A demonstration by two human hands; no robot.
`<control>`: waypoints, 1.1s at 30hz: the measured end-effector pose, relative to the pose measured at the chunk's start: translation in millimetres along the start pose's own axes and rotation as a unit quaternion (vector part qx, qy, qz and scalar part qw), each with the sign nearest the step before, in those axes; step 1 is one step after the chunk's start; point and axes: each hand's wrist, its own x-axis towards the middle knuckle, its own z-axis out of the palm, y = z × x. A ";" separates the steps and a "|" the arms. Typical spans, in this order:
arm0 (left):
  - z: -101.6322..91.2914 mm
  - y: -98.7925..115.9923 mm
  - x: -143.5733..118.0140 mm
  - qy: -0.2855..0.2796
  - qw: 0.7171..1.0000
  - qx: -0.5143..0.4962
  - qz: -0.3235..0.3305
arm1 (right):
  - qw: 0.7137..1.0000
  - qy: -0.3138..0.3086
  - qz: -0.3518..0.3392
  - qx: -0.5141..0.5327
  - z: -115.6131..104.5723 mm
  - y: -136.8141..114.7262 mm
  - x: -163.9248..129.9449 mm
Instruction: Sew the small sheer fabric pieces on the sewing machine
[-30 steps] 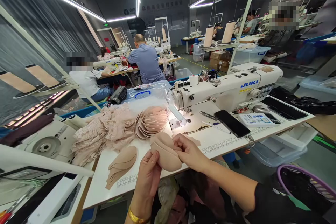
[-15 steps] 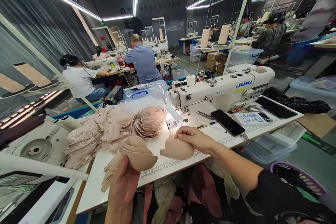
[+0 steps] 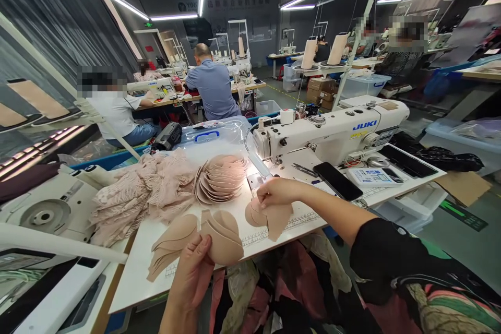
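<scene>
My left hand (image 3: 193,261) is closed, thumb on top, around a few beige bra cups (image 3: 225,237) held over the table's front edge. Behind that hand, a fanned pile of similar cups (image 3: 172,242) lies on the white tabletop (image 3: 135,276). Fingers pinched together, my right hand (image 3: 282,192) grips beige cup pieces (image 3: 278,216) just in front of the needle area of the sewing machine (image 3: 332,133). Whether it holds one piece or two I cannot tell. A taller stack of cups (image 3: 221,180) rests between the hands, farther back.
Crumpled beige lace (image 3: 144,182) lies left of the stack. A black phone (image 3: 337,181), tweezers (image 3: 305,169) and a white-and-blue box (image 3: 371,176) are right of my right hand. A clear lidded bin (image 3: 219,135) stands behind the table. Co-workers sit at machines beyond.
My left hand has shifted slightly right and turned its cups more upright. My right hand has moved a little back toward the machine, and its cup pieces now hang at a different angle.
</scene>
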 end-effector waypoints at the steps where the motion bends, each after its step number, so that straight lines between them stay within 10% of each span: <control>1: 2.9 -0.7 -1.2 -0.007 1.000 0.014 -0.015 | 0.999 0.018 -0.008 -0.034 1.8 -4.3 4.8; 9: 14.4 1.0 -9.9 -0.038 0.993 0.101 -0.040 | 0.972 0.137 -0.127 -0.145 38.9 -37.5 19.2; 15: 18.5 -0.4 -5.9 -0.096 0.981 0.163 -0.031 | 0.967 0.139 -0.188 0.106 49.8 -65.7 -0.7; 19: 18.1 -3.2 -4.6 -0.102 0.981 0.163 -0.034 | 0.949 0.190 -0.148 0.204 55.0 -76.3 -7.0; 25: -0.3 8.5 -6.1 0.000 0.994 0.108 0.006 | 0.849 0.342 0.013 0.402 73.6 -34.4 -30.1; 33: -3.8 17.6 -12.2 0.108 0.987 0.042 0.113 | 0.885 0.457 0.067 0.048 79.3 15.1 -67.6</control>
